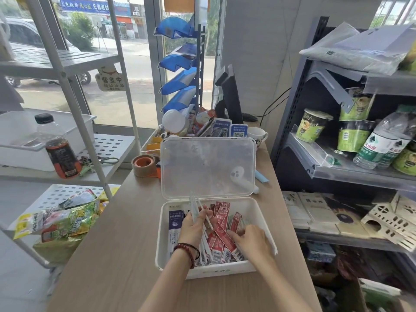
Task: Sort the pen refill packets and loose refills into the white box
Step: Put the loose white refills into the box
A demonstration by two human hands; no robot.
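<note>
Table is carrying white box: left hand is gripping loose refills, right hand, closure unclear, is touching red packets beneath it; advise laying refills parallel.

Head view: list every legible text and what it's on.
"营业中": hanging sign at the window.
"DM-2018": blue-and-white packet in the white box.
"0.5": same packet, below that.
Too blurred or small to read: red packets, QR placards, water bottle label, street banner.
</note>
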